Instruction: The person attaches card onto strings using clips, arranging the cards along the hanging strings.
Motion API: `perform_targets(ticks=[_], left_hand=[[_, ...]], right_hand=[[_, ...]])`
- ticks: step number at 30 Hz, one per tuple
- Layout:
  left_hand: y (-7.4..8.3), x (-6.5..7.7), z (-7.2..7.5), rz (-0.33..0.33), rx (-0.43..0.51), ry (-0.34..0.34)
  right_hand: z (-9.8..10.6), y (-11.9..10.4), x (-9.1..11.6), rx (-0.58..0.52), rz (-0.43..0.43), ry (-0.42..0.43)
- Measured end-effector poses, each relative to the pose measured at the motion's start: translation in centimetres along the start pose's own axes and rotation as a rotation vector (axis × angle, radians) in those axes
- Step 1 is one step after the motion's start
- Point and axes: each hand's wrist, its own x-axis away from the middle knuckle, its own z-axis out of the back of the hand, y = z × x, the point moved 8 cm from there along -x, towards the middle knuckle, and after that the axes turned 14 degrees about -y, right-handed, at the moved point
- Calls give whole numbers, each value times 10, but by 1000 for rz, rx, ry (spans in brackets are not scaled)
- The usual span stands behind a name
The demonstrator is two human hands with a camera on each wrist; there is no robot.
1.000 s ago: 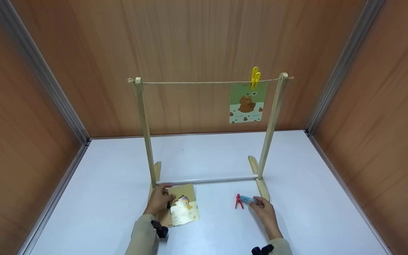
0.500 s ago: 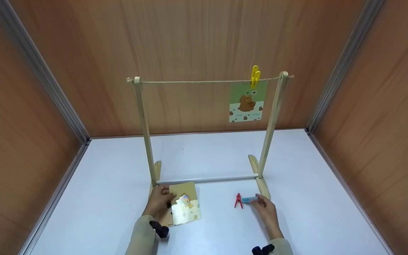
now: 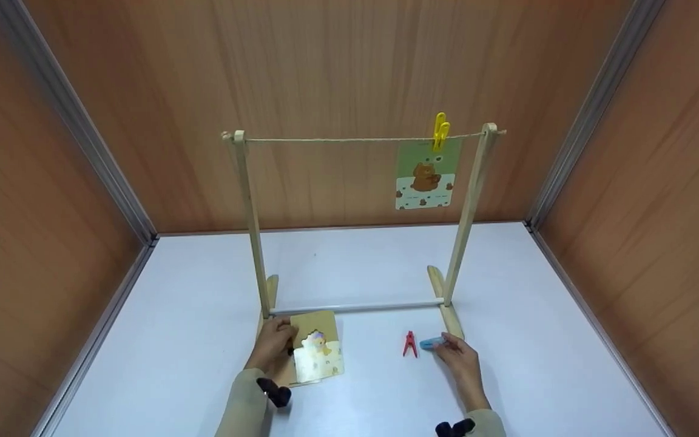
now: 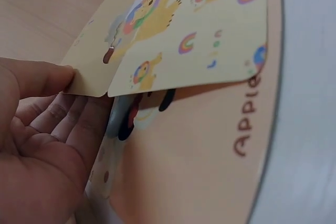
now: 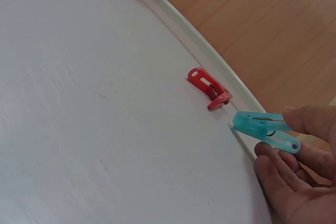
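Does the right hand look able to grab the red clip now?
Probably not yet: the red clip is close by on the table, but the right hand pinches the blue clip, which may need setting down first.

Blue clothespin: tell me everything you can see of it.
The blue clothespin looks like slightly translucent plastic, with a metal spring and a hole in one handle. Its two handles spread apart; its nose looks closed. The right grip pinches the handle end, nose towards the red clothespin but apart from it. Whether it touches the table is unclear.

"Lion" on the lion-print card [image 4: 176, 32], "Apple" on peach card [image 4: 197, 140] beneath
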Motion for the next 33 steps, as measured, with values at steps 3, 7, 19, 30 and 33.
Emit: perform_targets(ticks=[3, 7, 19, 30, 33], left_hand=[[-1, 1, 1, 10, 0, 15], [0, 2, 1, 7, 5, 33], [8, 7, -6, -26, -7, 1], [19, 5, -7, 15, -31, 27], [30, 8, -10, 0, -30, 24]], right_hand=[[-2, -3, 0, -12, 26, -13], [-4, -5, 0, -41, 32, -20], [-6, -12, 0, -94, 46, -17], [-5, -23, 0, -118, 66, -32], [-7, -26, 0, -116, 74, -42]])
